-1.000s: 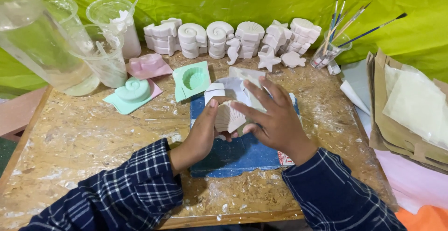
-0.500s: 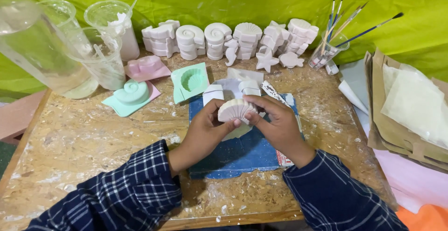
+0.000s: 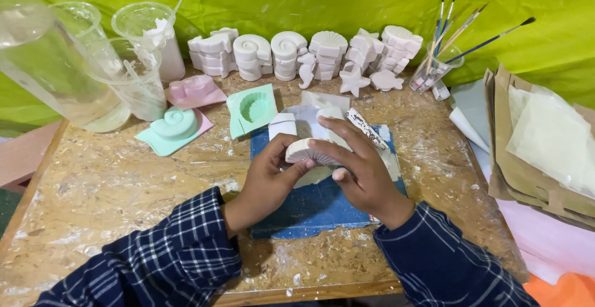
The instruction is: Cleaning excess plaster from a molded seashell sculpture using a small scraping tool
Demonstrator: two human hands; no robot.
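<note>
Both hands are in my view: left hand [image 3: 266, 180] and right hand [image 3: 359, 170] clamp a white shell cast [image 3: 307, 152] between them, above the blue mat [image 3: 310, 204] mid-table [image 3: 93, 220].

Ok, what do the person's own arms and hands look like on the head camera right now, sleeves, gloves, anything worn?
Both hands are bare: no gloves, and no rings or watch that I can see on the left hand or the right hand. Each arm wears a long sleeve in dark navy with a thin white check, the left sleeve and the right sleeve both reaching the wrist.
</note>
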